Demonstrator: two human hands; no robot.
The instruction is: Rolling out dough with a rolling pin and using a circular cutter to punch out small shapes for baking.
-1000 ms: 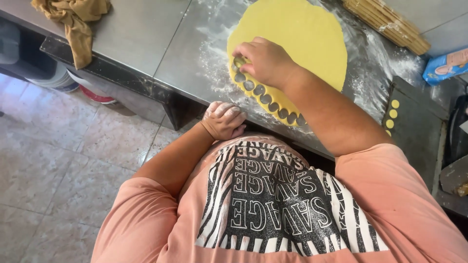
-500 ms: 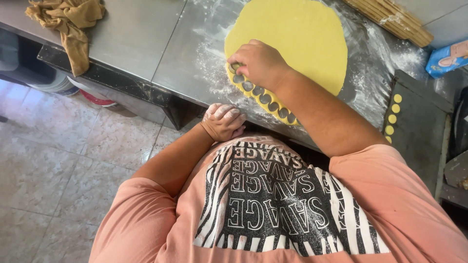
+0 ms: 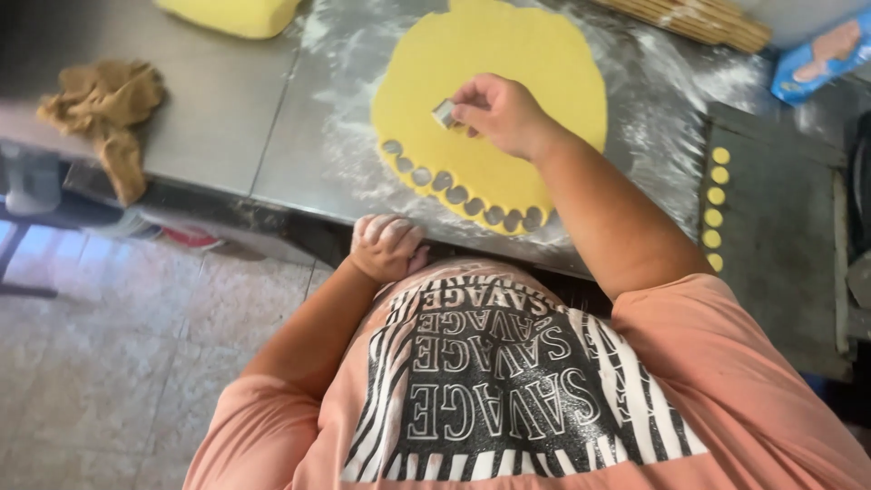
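Nearest to me, my left hand (image 3: 386, 247) is curled into a loose fist against the near edge of the steel tabletop (image 3: 218, 118), its fingers folded in and holding nothing. Just past that edge lies the round sheet of yellow dough (image 3: 508, 63), flat in a dusting of flour, with a curved row of small round holes (image 3: 458, 192) cut along its near rim. My right forearm crosses over the right end of that row and hides part of the dough's near right side. Above the sheet, my right hand (image 3: 499, 113) pinches a small metal cutter (image 3: 444, 112) between thumb and fingertips; the fingers are closed tight on it. The cutter sits at the left of my hand, lifted clear of the dough, its short body tipped so one end faces left. To the right, small dough discs (image 3: 717, 209) line a dark tray (image 3: 771, 227) in a column. Far left lies a crumpled brown cloth (image 3: 104, 109), and beyond it a yellow dough block (image 3: 231, 14).
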